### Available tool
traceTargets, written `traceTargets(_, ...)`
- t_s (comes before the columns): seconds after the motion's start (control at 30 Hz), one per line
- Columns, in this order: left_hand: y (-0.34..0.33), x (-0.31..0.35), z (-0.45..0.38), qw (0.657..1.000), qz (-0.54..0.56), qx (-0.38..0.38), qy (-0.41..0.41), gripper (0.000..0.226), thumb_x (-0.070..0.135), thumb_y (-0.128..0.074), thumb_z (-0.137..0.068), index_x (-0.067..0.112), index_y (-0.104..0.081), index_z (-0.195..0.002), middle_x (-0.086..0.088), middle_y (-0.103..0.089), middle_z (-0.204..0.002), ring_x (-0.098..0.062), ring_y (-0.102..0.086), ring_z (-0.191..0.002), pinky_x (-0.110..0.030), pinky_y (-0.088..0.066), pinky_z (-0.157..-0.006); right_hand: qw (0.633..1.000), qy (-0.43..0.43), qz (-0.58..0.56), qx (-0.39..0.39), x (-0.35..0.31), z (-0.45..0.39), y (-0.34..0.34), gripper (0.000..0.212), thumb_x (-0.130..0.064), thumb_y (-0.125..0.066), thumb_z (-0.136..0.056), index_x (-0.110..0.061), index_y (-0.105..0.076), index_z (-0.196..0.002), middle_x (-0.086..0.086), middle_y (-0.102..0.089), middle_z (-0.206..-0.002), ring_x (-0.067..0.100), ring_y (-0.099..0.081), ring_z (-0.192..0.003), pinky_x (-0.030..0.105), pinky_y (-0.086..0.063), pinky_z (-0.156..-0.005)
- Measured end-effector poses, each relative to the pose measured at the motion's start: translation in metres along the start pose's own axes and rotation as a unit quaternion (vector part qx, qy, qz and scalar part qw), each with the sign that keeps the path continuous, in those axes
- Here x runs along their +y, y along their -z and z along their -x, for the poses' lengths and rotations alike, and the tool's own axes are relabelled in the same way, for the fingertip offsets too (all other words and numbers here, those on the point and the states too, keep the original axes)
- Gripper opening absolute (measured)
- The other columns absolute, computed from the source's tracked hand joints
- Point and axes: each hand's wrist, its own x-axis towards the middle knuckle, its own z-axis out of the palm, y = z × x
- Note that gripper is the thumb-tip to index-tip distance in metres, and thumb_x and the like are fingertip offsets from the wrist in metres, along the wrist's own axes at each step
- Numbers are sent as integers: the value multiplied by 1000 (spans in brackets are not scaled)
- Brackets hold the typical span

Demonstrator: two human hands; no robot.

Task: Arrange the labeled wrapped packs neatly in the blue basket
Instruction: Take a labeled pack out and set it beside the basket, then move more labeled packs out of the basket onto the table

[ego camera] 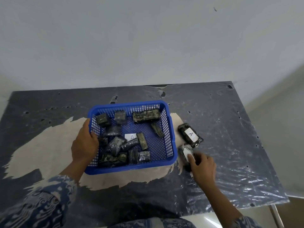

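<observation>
- Two labeled packs lie on the table (230, 129), just right of the blue basket (171, 129).
- I see my right hand (203, 167) with fingers closed around the near pack (185, 151).
- My left hand (84, 143) clamps the basket's left rim.
- Far pack (190, 135), labeled A, runs diagonally from far-left to near-right.

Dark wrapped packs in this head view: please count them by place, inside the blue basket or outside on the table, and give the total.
Dark plastic-wrapped packs inside the blue plastic mesh basket: about 13, jumbled, so the count is approximate
Dark plastic-wrapped packs with white labels on the plastic-covered table: 2 (one free, one under the right hand)
Total: about 15
</observation>
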Motion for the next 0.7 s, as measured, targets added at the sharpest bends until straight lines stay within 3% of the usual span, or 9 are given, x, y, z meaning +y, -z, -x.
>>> traceTargets(0.13, -2, 1, -1, 1000, 4, -2, -5, 56, 19, -43, -102, 24, -28, -156, -13, -53, -145, -44, -62, -104, -49, -52, -73, 999, 22, -2, 27, -11, -3, 14, 53, -54, -56, -93, -14, -59, -127, 11, -57, -129, 29, -48, -121, 44, -39, -101)
traceTargets(0.33, 3, 5, 0, 1000, 10, -4, -5, 56, 19, -42, -103, 23, -27, -157, -12, -54, -143, -43, -62, -103, -50, -54, -74, 977, 163, -74, 114, -83, -16, 34, 25, -26, -62, -95, -16, -62, -117, 2, -59, -116, 10, -44, -100, 29, -38, -87)
traceTargets(0.43, 3, 6, 1, 1000, 19, -3, 4, 55, 22, -42, -103, 24, -28, -156, -10, -55, -142, -41, -63, -105, -50, -54, -77, 961, 253, -98, 60, -133, -16, 36, 14, -24, -60, -97, -21, -62, -110, -7, -57, -107, 8, -54, -92, 27, -50, -80)
traceTargets(0.53, 3, 6, 0, 1000, 27, -1, 13, 54, 23, -43, -103, 25, -30, -155, -9, -56, -140, -39, -63, -105, -50, -55, -79, 944, 326, -18, -37, -170, -14, 20, 18, -26, -54, -99, -21, -64, -113, -4, -64, -106, 14, -62, -88, 35, -54, -74)
traceTargets(0.6, 2, 5, 0, 999, 31, 1, 12, 54, 24, -43, -103, 26, -30, -155, -8, -57, -140, -37, -63, -106, -48, -55, -79, 935, 343, 41, -76, -185, -12, 3, 26, -25, -50, -100, -18, -61, -122, 2, -63, -116, 22, -62, -96, 42, -54, -78)
traceTargets(0.7, 1, 4, 0, 999, 31, 0, 19, 55, 24, -44, -103, 26, -29, -156, -6, -56, -141, -37, -65, -103, -46, -56, -77, 922, 366, 107, -66, -199, -19, -15, 35, -15, -52, -97, -10, -55, -132, 8, -56, -130, 28, -54, -113, 43, -50, -89)
